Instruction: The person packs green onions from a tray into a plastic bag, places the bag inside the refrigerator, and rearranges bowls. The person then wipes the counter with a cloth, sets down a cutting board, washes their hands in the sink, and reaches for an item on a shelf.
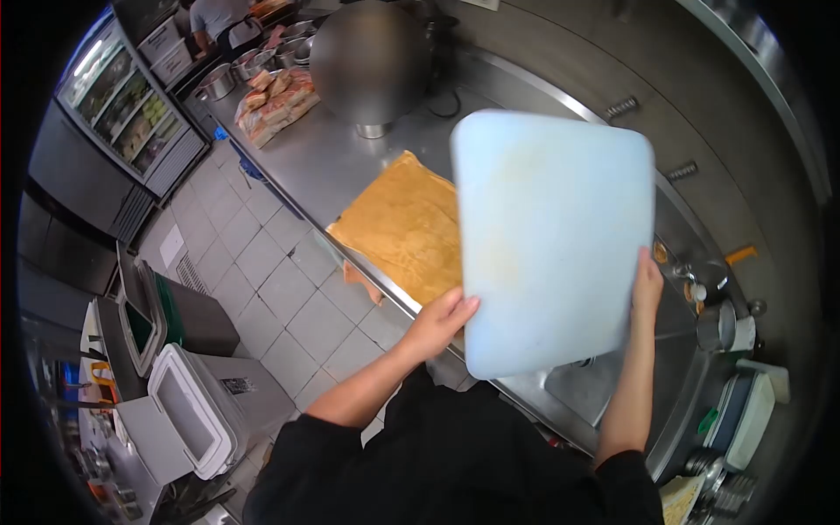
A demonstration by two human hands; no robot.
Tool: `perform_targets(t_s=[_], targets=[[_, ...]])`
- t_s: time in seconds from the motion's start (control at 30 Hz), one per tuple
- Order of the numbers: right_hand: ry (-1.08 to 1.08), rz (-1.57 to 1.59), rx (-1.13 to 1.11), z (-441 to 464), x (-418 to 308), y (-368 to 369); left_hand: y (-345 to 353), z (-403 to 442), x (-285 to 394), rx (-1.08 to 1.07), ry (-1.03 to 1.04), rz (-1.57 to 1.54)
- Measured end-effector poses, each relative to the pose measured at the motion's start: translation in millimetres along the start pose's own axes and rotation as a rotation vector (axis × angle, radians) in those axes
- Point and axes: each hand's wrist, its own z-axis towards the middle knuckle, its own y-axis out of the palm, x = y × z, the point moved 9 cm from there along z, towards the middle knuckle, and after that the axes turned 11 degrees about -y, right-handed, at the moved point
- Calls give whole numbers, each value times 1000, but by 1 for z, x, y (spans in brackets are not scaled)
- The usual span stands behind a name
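A pale, bluish-white cutting board [556, 245] with rounded corners is held up, tilted, between my two hands. My left hand [442, 322] grips its lower left edge, thumb on the near face. On the opposite edge, my right hand [647, 284] is wrapped around the lower right side, its fingers partly hidden behind the board. Beside and partly behind the board, a flat yellow-brown sheet [398, 223] lies on the steel counter [337, 144]; its material is unclear. The board hides the sheet's right side and part of the sink [582, 389].
Slabs of raw meat [276, 105] lie farther along the counter, near metal pots [219, 80]. A blurred round shape [372, 61] stands behind the sheet. Grey bins [197, 407] stand on the tiled floor at left. Another person [220, 22] is at the far end.
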Motion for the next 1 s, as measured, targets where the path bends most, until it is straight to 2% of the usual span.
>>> perform_targets(t_s=[0.03, 0.1, 0.17, 0.27, 0.4, 0.6, 0.67, 0.8, 0.87, 0.9, 0.97, 1.0], targets=[[-67, -112, -74, 18, -19, 35, -22, -1, -28, 57, -99, -45], [-89, -407, -268, 43, -63, 107, -47, -3, -62, 47, -171, -80], [-174, -442, -387, 56, -87, 176, -63, -2, -96, 42, -248, -167], [-263, -508, -542, 65, -90, 264, -88, -3, -123, 146, -356, -275], [-231, -613, -696, 65, -66, 338, -106, 0, -140, 193, -461, -367], [-330, -614, -702, 59, -63, 379, -108, 0, -143, 201, -522, -473], [-232, -659, -883, 53, -61, 390, -110, -1, -144, 216, -555, -484], [-250, -640, -770, 52, -48, 395, -126, -5, -138, 213, -638, -452], [-248, -623, -775, 50, -43, 397, -138, -10, -132, 98, -732, -194], [-241, -624, -773, 49, -40, 396, -142, -13, -125, 93, -736, -192], [-323, -683, -769, 46, -47, 397, -171, -7, -75, 306, -496, 212], [-314, -687, -764, 44, -49, 393, -171, -2, -63, 295, -496, 216]])
